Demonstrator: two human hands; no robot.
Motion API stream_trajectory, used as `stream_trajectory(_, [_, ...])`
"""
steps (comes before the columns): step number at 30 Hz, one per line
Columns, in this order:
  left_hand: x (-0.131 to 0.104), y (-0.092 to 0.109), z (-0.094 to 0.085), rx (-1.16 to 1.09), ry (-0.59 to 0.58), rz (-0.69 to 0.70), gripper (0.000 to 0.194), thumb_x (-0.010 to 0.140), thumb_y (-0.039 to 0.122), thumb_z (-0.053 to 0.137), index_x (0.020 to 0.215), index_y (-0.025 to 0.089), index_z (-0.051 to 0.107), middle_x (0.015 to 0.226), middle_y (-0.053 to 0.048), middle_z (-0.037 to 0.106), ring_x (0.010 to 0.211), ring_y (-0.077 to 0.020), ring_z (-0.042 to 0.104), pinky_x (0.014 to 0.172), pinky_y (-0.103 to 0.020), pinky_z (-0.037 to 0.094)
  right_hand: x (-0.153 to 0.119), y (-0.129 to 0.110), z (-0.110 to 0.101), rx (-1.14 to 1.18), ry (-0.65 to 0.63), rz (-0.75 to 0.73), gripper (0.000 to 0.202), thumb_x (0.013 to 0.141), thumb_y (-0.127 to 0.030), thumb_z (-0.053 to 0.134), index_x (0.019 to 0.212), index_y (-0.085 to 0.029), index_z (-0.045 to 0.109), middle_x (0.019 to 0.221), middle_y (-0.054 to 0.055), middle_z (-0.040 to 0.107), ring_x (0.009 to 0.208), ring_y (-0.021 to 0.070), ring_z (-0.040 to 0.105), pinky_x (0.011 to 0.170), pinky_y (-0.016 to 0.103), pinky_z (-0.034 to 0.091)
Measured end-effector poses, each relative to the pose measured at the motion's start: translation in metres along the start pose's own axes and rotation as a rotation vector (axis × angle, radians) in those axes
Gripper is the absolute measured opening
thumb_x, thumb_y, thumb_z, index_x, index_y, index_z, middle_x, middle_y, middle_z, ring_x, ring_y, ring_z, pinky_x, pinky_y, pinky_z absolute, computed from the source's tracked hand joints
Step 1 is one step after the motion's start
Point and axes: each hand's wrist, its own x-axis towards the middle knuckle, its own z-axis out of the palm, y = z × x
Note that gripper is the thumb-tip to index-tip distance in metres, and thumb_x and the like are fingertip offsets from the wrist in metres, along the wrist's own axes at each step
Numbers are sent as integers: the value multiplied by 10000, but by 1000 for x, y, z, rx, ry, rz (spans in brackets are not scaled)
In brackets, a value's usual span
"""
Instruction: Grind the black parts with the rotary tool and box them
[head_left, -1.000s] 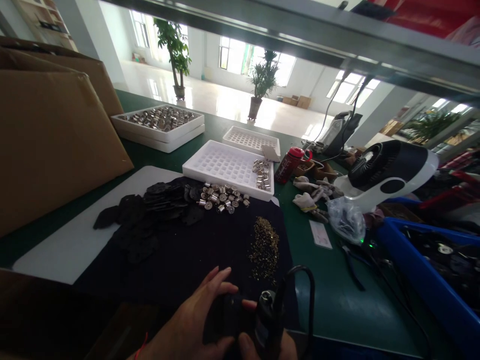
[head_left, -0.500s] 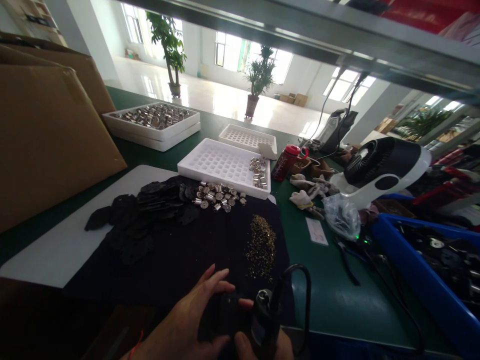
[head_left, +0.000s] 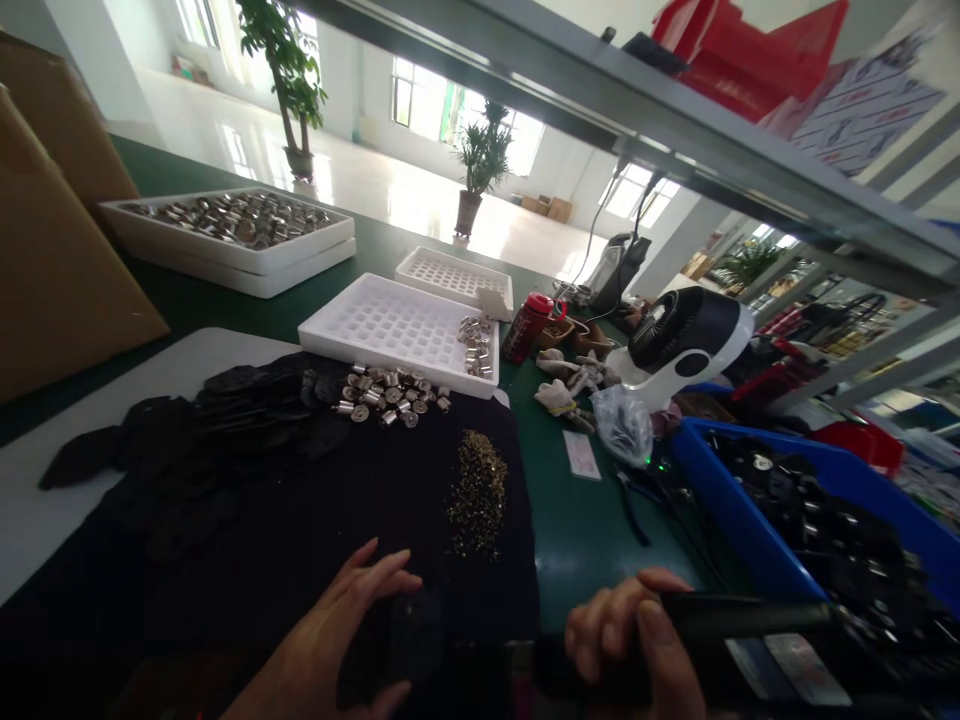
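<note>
My left hand [head_left: 337, 625], at the bottom centre, has its fingers curved around a dark flat piece [head_left: 417, 632]. Wrapped round a black power tool [head_left: 750, 650] is my right hand [head_left: 637, 640], at the lower right, with the tool lying sideways and pointing across the view. Black flat parts [head_left: 247, 410] are heaped on the dark cloth [head_left: 322, 530] to the left. Small metal cylinders [head_left: 390, 395] lie in a pile at the cloth's back edge. Tiny brass-coloured screws [head_left: 478, 490] are scattered on its right side.
A white tray [head_left: 375, 335] with a few cylinders stands behind the cloth, a full tray [head_left: 255, 262] at back left. To the right are a red bottle [head_left: 529, 328], gloves [head_left: 559, 395], pliers [head_left: 632, 508], a fan [head_left: 682, 340] and a blue bin [head_left: 739, 510] of black parts. A shelf beam crosses above.
My right hand has moved away to the right with the power tool, which has turned from upright to sideways. The camera view has shifted to the right.
</note>
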Motion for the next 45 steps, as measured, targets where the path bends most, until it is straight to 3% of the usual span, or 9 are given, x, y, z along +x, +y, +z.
stream_trajectory(4, [0, -1, 0, 7, 17, 1, 808, 731, 116, 672, 1499, 292, 491, 1219, -21, 845, 1300, -335, 731, 1042, -429, 635, 16, 4, 16, 55, 171, -158, 125, 937, -295, 724, 1036, -234, 679, 587, -89, 550, 422, 108, 522, 451, 245, 503])
stream_trajectory(9, [-3, -7, 4, -6, 26, 14, 821, 730, 128, 704, 1505, 306, 502, 1201, -11, 853, 1295, -329, 733, 1044, -404, 631, 22, 20, 32, 64, 287, -162, 146, 924, -280, 739, 1041, -233, 667, 595, -96, 549, 450, 107, 520, 506, 266, 534])
stream_trajectory(25, [-3, -6, 4, 25, 14, 29, 832, 742, 141, 677, 1533, 298, 470, 1199, 0, 853, 1260, -303, 760, 1087, -404, 591, 31, 35, 41, 47, 261, -181, 179, 946, -301, 745, 1086, -241, 649, 610, -108, 548, 459, 105, 523, 517, 272, 524])
stream_trajectory(39, [0, -4, 4, -33, 11, 19, 846, 740, 131, 669, 1538, 309, 454, 1194, 6, 849, 1233, -288, 777, 1117, -421, 567, 32, 29, 41, 51, 272, -155, 157, 933, -298, 759, 1031, -232, 656, 597, -102, 547, 462, 107, 523, 515, 270, 531])
stream_trajectory(45, [1, 2, 3, -54, -7, -19, 908, 695, 81, 653, 1549, 294, 429, 1246, -10, 825, 1334, -318, 711, 1136, -476, 559, 19, 15, 55, 158, 202, -123, 87, 937, -281, 715, 993, -236, 666, 588, -95, 538, 435, 100, 503, 477, 240, 519])
